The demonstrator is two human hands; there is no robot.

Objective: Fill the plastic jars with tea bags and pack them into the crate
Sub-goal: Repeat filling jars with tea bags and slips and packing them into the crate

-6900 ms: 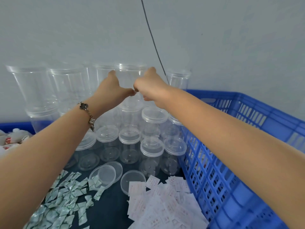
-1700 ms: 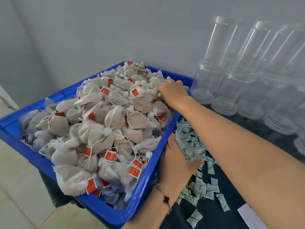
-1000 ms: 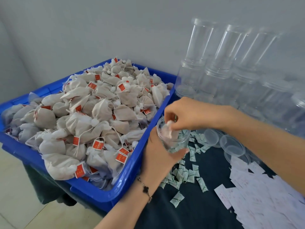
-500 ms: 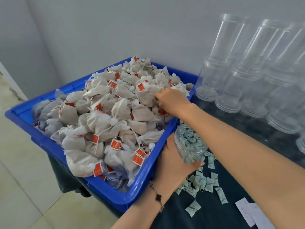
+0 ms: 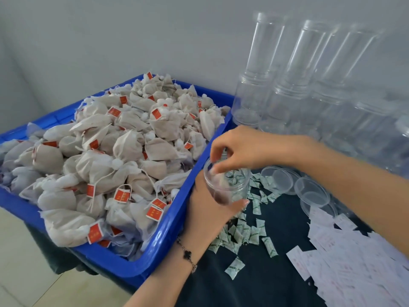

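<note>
- We saw the left hand [image 5: 208, 209] wrapped around a clear plastic jar [image 5: 225, 185], its fingers and thumb curled about the wall, holding it upright just right of the blue bin [image 5: 124, 262].
- The right hand [image 5: 241, 149] hung over the mouth of the jar with its fingertips [image 5: 213, 168] bunched together and dipped past the rim; whether they pinched a tea bag there we could not tell, as that spot was blurred.
- The jar stood above the dark table [image 5: 265, 284], at the near right corner of the bin.
- The bin lay at the left, heaped with pale tea bags [image 5: 110, 156] bearing red tags [image 5: 156, 113].
- Small green-and-white sachets [image 5: 241, 235] lay scattered on the table beneath and near the held jar.
- Loose clear lids [image 5: 309, 191] rested on the table to the right of the jar.
- White paper slips [image 5: 354, 267] were spread at the near right.
- Stacked empty jars [image 5: 285, 85] stood along the far right against the wall.
- A beaded bracelet [image 5: 187, 254] circled the left wrist.
</note>
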